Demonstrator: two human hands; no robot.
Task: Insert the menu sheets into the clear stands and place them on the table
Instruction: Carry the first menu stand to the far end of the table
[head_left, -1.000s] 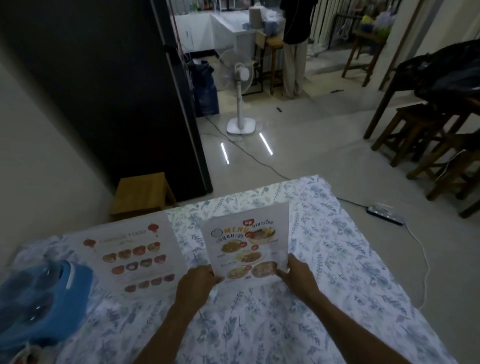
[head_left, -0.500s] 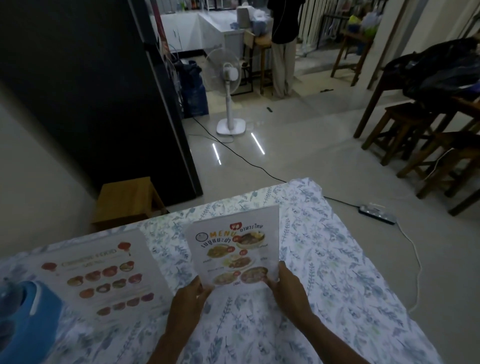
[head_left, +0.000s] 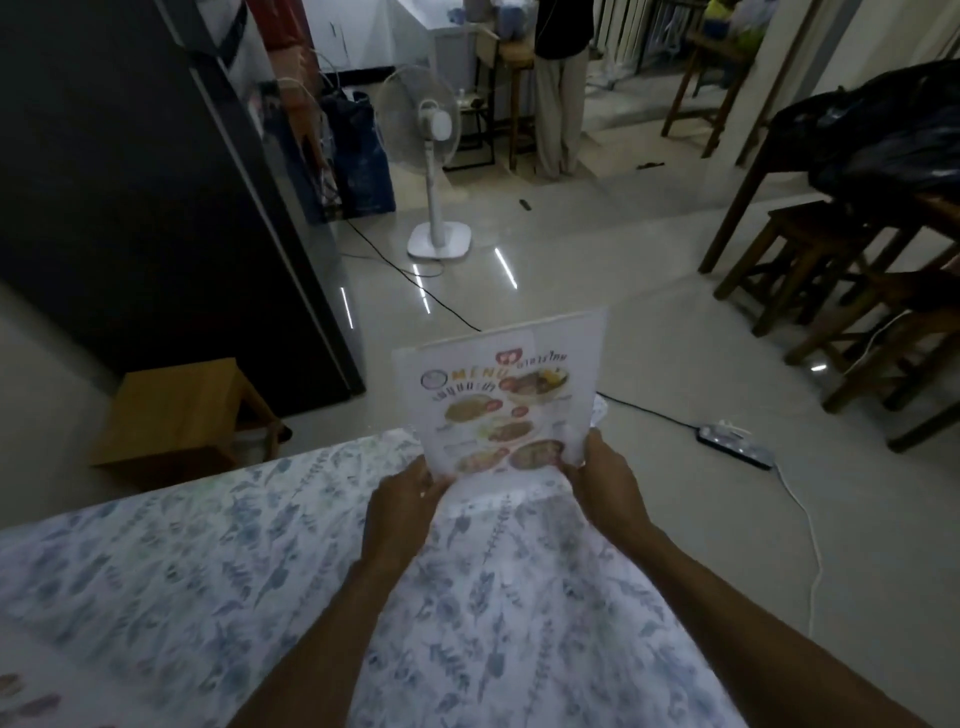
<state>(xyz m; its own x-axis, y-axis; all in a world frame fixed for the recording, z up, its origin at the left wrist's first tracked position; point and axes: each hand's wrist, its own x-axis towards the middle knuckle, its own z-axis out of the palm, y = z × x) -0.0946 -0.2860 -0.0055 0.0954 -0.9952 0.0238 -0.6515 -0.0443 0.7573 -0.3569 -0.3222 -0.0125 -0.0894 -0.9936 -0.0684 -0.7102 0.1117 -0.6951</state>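
I have lifted the menu sheet (head_left: 501, 402) clear of the surface (head_left: 208, 545); a moment ago its lower edge rested low over the flowered cloth, and now it stands upright in the air near the far edge, seen against the floor beyond. My left hand (head_left: 402, 512) pinches its lower left corner and my right hand (head_left: 605, 486) pinches the lower right corner, fingers closed on the edges. A pale clear border shows around the print and a glossy flap hangs below it, so I judge the sheet already sits in its clear stand, though the blur leaves that unsure. My view has swung away from the second menu (head_left: 21, 696), now only a sliver at the bottom left. What remains, I think, is setting this one down upright.
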